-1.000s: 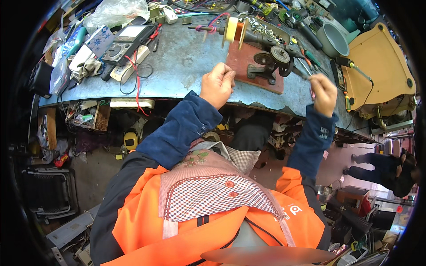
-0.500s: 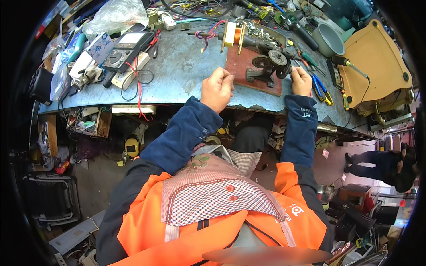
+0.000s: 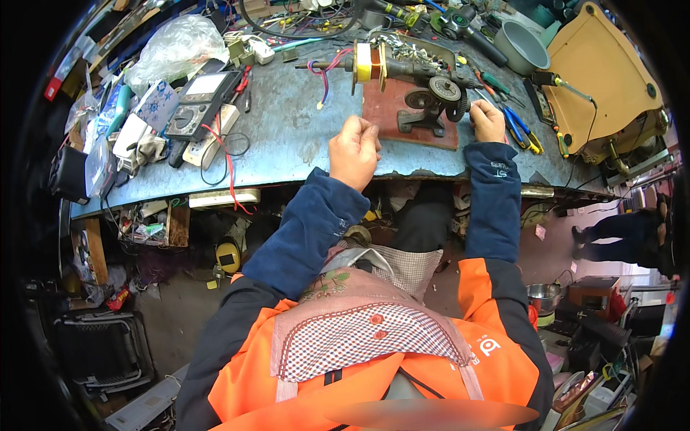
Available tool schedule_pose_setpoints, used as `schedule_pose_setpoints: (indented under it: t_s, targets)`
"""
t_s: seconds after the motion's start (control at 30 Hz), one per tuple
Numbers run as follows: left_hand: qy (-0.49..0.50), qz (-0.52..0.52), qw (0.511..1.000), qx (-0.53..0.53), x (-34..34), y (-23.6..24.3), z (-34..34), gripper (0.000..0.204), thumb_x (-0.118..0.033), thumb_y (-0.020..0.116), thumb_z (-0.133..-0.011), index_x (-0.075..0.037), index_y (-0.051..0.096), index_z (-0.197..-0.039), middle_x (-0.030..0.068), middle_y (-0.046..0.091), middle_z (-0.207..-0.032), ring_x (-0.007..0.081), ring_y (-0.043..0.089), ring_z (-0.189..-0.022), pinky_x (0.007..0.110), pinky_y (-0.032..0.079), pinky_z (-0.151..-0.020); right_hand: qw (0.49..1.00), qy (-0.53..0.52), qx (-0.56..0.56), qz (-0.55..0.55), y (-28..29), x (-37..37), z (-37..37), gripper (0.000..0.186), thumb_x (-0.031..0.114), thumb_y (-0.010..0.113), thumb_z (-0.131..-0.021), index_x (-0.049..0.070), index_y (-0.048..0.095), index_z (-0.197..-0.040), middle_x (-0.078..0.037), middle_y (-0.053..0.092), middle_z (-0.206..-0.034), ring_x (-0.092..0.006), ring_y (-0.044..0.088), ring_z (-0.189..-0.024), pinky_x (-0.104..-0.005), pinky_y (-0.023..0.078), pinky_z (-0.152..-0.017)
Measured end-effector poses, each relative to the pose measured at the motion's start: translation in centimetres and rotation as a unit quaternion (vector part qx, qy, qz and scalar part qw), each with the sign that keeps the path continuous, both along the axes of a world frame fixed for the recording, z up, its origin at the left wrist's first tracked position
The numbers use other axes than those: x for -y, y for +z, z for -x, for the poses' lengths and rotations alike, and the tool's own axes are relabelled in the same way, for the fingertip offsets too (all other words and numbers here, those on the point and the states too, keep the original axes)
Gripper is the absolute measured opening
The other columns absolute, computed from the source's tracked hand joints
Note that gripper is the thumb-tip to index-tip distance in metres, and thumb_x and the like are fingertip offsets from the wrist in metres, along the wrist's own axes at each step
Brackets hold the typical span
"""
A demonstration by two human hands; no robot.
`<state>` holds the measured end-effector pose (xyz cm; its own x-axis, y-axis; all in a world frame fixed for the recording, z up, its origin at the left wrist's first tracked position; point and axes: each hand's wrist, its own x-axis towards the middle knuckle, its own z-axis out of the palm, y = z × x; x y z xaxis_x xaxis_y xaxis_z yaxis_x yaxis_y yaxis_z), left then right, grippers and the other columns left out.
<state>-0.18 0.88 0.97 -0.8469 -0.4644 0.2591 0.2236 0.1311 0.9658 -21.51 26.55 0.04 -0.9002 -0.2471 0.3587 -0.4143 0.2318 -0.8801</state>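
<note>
A hand-crank winding machine (image 3: pixel 424 118) stands on a reddish board (image 3: pixel 381 115) on the bench. Its shaft carries a bobbin (image 3: pixel 368 66) with yellow tape and coppery winding; a bundle of pink and purple wires (image 3: pixel 322 75) hangs beside it. My left hand (image 3: pixel 353 149) is closed in a pinch below the bobbin, near the board's front left corner; anything inside it is too fine to make out. My right hand (image 3: pixel 487 122) is closed on the crank handle at the machine's gear side. Blue-and-yellow pliers (image 3: pixel 523 133) lie just right of that hand.
The blue bench (image 3: pixel 287 144) holds a multimeter (image 3: pixel 194 108), plastic bag (image 3: pixel 169 50), grey bowl (image 3: pixel 521 47) and many tools. A tan board (image 3: pixel 596 86) leans at the right. Under the bench are assorted parts. Another person (image 3: pixel 622 241) stands at the far right.
My right hand has swung leftward and up around the crank, uncovering the pliers. The bobbin has turned, showing a different face. My left hand sits slightly lower in view, still pinched.
</note>
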Motion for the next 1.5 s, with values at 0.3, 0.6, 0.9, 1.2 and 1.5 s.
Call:
schedule_pose_setpoints:
  t_s: [0.3, 0.6, 0.9, 1.2, 1.5]
  targets:
    - [0.007, -0.027, 1.0, 0.006, -0.2, 0.1, 0.2, 0.014, -0.01, 0.058, -0.101, -0.002, 0.059, -0.09, 0.0031, 0.063, -0.071, 0.0077, 0.057, -0.059, 0.024, 0.049, -0.054, 0.999, 0.009, 0.001, -0.032, 1.0, -0.1, -0.6, 0.02, 0.018, 0.067, -0.09, 0.0, 0.071, -0.081, 0.004, 0.054, -0.065, -0.0059, 0.046, -0.062, -0.0265, 0.035, -0.057]
    - [0.007, -0.03, 1.0, 0.004, -0.3, -0.5, 0.5, 0.014, -0.009, 0.058, -0.101, -0.001, 0.057, -0.09, 0.0039, 0.063, -0.07, 0.0089, 0.058, -0.057, 0.026, 0.049, -0.054, 0.999, 0.007, -0.002, -0.053, 1.8, -0.1, -1.2, 0.019, 0.016, 0.066, -0.087, -0.002, 0.071, -0.082, -0.002, 0.062, -0.068, -0.0085, 0.054, -0.069, -0.0279, 0.042, -0.065]
    - [0.004, -0.014, 1.0, 0.004, -0.2, -0.7, 0.7, 0.013, -0.01, 0.056, -0.103, -0.003, 0.057, -0.093, 0.0032, 0.063, -0.074, 0.007, 0.057, -0.058, 0.023, 0.047, -0.054, 0.999, 0.002, -0.003, -0.049, 1.5, 0.1, -1.1, 0.018, 0.015, 0.067, -0.087, -0.002, 0.072, -0.082, -0.003, 0.063, -0.068, -0.0091, 0.056, -0.069, -0.0283, 0.042, -0.064]
    - [0.02, -0.009, 1.0, -0.004, -0.3, -0.6, 0.7, 0.015, -0.01, 0.059, -0.101, 0.0, 0.058, -0.09, 0.0062, 0.066, -0.07, 0.0111, 0.061, -0.058, 0.027, 0.051, -0.053, 0.999, -0.004, -0.013, -0.052, 1.9, 0.3, -1.3, 0.019, 0.017, 0.067, -0.086, -0.002, 0.072, -0.082, -0.001, 0.06, -0.066, -0.0086, 0.053, -0.067, -0.0282, 0.041, -0.062]
    - [0.011, -0.02, 1.0, -0.015, -0.5, -1.0, 0.8, 0.016, -0.01, 0.058, -0.101, 0.0, 0.058, -0.089, 0.0065, 0.066, -0.072, 0.011, 0.062, -0.059, 0.027, 0.051, -0.054, 0.997, -0.009, -0.053, -0.057, 1.1, -0.1, -1.1, 0.017, 0.017, 0.063, -0.088, 0.001, 0.07, -0.083, 0.004, 0.052, -0.063, -0.005, 0.046, -0.06, -0.0254, 0.034, -0.054]
